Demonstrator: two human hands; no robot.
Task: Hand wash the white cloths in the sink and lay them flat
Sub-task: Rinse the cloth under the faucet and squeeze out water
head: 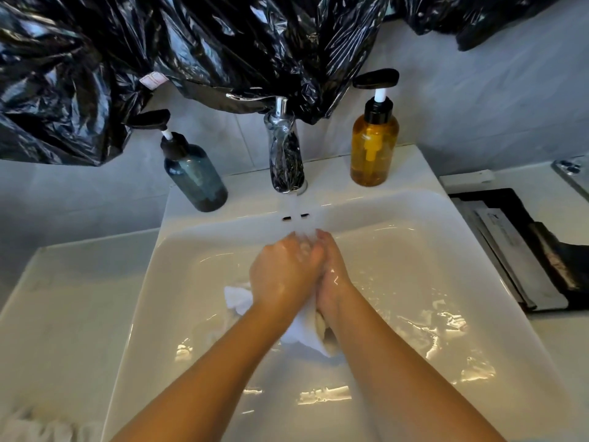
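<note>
A wet white cloth [306, 333] is bunched between my hands over the middle of the white sink [414, 212]. My left hand [283, 275] wraps over the cloth from the left, and my right hand [333, 275] presses against it from the right. Both hands grip the cloth under the water running from the chrome tap [283, 148]. Part of the cloth hangs below my wrists and a corner sticks out to the left. Another white cloth [41, 425] lies crumpled on the counter at the bottom left.
A dark blue pump bottle [194, 177] stands left of the tap and an amber pump bottle [374, 145] right of it. Black plastic sheeting [191, 46] hangs over the wall behind. A black tray [526, 250] with flat packets lies on the right counter.
</note>
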